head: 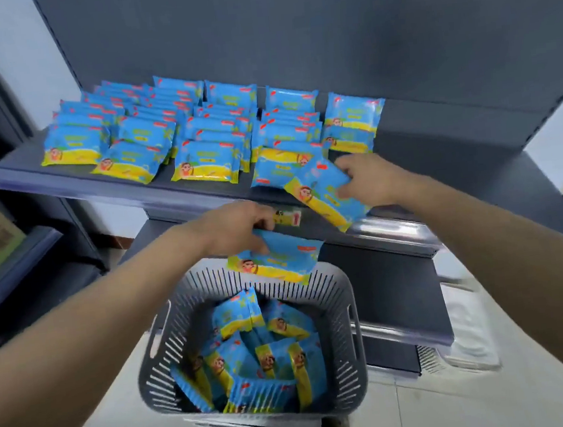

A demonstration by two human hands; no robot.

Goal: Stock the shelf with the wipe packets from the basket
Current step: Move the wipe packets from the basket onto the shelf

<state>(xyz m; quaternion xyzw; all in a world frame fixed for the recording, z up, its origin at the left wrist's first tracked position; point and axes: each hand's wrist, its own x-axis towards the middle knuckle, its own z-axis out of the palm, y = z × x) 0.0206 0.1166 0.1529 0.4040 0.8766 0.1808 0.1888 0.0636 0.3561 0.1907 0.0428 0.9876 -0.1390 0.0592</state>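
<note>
The grey basket (340, 286) stands nearest, on the floor below the shelves, and many wipe packets (252, 353) lie in it in disorder. Just above its far rim the left hand (237, 229) pinches one packet (277, 258) by the top edge, with fingers curled, so it hangs flat with the picture side up. A little further, the right hand (366, 181) grips a second packet (326, 191), tilted, at the front edge of the shelf (98, 186), close to the right end of the stocked part.

On the shelf the stocked packets (197, 135) stand in rows from the front edge to the back. The row nearest the right end (353, 120) looks shorter than the others.

To do this step well, I think the right hand should first turn its packet level, yellow band down, and set it in front of that short row without pushing the neighbours. The left packet can wait, then follow beside it.
</note>
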